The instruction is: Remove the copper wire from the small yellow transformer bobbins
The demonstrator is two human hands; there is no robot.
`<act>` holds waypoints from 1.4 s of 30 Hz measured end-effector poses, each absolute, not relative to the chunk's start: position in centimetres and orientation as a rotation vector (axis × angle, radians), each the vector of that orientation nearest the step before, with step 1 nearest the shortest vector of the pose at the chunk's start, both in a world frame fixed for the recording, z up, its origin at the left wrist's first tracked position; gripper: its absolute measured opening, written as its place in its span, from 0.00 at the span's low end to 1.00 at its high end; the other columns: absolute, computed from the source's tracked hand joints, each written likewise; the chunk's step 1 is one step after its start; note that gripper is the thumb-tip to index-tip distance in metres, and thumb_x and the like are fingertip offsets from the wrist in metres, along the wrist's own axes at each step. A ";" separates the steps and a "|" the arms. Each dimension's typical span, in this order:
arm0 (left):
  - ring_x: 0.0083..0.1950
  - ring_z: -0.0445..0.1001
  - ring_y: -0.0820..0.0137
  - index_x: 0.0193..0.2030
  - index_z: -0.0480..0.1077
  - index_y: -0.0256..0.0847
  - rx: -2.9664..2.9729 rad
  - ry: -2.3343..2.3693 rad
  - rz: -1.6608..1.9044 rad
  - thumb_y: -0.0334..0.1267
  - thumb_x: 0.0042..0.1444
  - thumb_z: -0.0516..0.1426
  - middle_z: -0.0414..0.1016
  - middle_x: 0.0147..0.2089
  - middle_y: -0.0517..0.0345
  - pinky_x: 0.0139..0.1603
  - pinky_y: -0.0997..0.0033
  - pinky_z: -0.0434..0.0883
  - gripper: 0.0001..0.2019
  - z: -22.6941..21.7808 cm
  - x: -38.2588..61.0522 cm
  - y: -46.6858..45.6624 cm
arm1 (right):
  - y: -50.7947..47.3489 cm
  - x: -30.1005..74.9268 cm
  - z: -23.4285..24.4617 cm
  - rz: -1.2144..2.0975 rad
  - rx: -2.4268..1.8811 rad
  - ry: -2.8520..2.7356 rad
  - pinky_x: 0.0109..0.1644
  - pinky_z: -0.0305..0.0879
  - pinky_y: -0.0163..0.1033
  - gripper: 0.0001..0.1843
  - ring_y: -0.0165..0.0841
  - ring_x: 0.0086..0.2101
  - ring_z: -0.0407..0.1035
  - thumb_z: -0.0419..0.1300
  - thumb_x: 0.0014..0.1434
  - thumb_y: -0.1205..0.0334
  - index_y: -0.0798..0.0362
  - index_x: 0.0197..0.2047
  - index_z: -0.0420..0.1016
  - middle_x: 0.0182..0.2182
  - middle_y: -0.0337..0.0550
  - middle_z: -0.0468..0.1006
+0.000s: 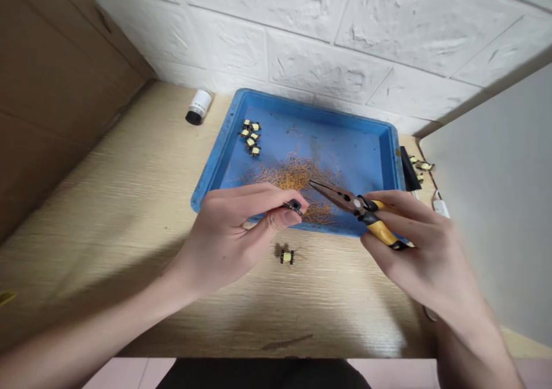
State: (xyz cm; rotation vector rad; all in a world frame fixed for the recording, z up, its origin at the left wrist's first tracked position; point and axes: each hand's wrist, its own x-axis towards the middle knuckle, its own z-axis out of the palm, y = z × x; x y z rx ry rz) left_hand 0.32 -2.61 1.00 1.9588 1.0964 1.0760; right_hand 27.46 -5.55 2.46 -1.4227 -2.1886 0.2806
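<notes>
My left hand (241, 228) pinches a small black component (294, 206) between thumb and fingers, just over the near rim of a blue tray (379, 159). My right hand (414, 245) grips needle-nose pliers (345, 198) with yellow and black handles. Their tips point left toward the component and stop a short way from it. In the tray lies a heap of fine copper wire (293, 176), and several small yellow-and-black coil parts (250, 136) sit in its far left corner. One more such part (287, 256) rests on the wooden table (129, 205) below my hands.
A white and black cylinder (198, 107) lies on its side at the back left of the table. A few coil parts (422, 166) and a black object (409, 170) sit right of the tray, beside a grey panel (495, 205). A white brick wall stands behind.
</notes>
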 end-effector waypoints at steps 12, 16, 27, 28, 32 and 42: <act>0.33 0.78 0.73 0.35 0.78 0.37 2.119 0.841 0.913 0.26 0.70 0.58 0.82 0.36 0.58 0.33 0.75 0.70 0.12 0.0 0.2 -2.7 | -6.1 27.4 3.7 0.650 -1.362 -2.252 0.45 0.73 0.37 0.12 0.30 0.41 0.79 0.60 0.58 0.76 0.50 0.29 0.71 0.48 0.38 0.82; 0.32 0.75 0.75 0.38 0.78 0.38 2.118 0.788 0.931 0.26 0.71 0.57 0.79 0.35 0.61 0.32 0.76 0.68 0.11 -0.5 0.0 -2.9 | -6.1 27.5 3.7 0.649 -1.362 -2.258 0.44 0.73 0.37 0.11 0.30 0.40 0.79 0.61 0.59 0.77 0.50 0.32 0.74 0.47 0.39 0.82; 0.35 0.81 0.77 0.38 0.80 0.37 2.149 0.804 0.967 0.22 0.68 0.58 0.84 0.36 0.61 0.34 0.81 0.74 0.12 0.2 0.3 -2.6 | -6.2 27.8 2.9 0.485 -1.383 -2.272 0.36 0.71 0.38 0.14 0.35 0.38 0.82 0.63 0.61 0.71 0.51 0.26 0.67 0.46 0.45 0.84; 0.34 0.82 0.78 0.39 0.81 0.37 2.157 0.827 0.986 0.21 0.68 0.58 0.84 0.36 0.62 0.34 0.83 0.74 0.12 0.3 0.3 -2.6 | -6.2 27.8 2.8 0.448 -1.364 -2.268 0.38 0.71 0.39 0.13 0.36 0.39 0.82 0.63 0.61 0.72 0.51 0.26 0.68 0.46 0.45 0.85; 0.32 0.83 0.78 0.41 0.82 0.37 2.222 0.947 1.056 0.24 0.68 0.61 0.86 0.35 0.64 0.35 0.84 0.75 0.08 0.7 0.3 -2.7 | -6.1 27.5 2.4 0.253 -1.294 -2.260 0.41 0.73 0.41 0.09 0.36 0.37 0.81 0.64 0.62 0.72 0.51 0.30 0.74 0.44 0.47 0.86; 0.37 0.86 0.75 0.47 0.80 0.39 2.467 1.094 1.382 0.18 0.64 0.62 0.88 0.41 0.61 0.43 0.83 0.83 0.12 -0.7 -0.1 -3.1 | -6.2 25.7 2.1 0.103 -1.355 -2.172 0.39 0.74 0.40 0.12 0.35 0.35 0.80 0.64 0.65 0.69 0.52 0.29 0.77 0.39 0.47 0.87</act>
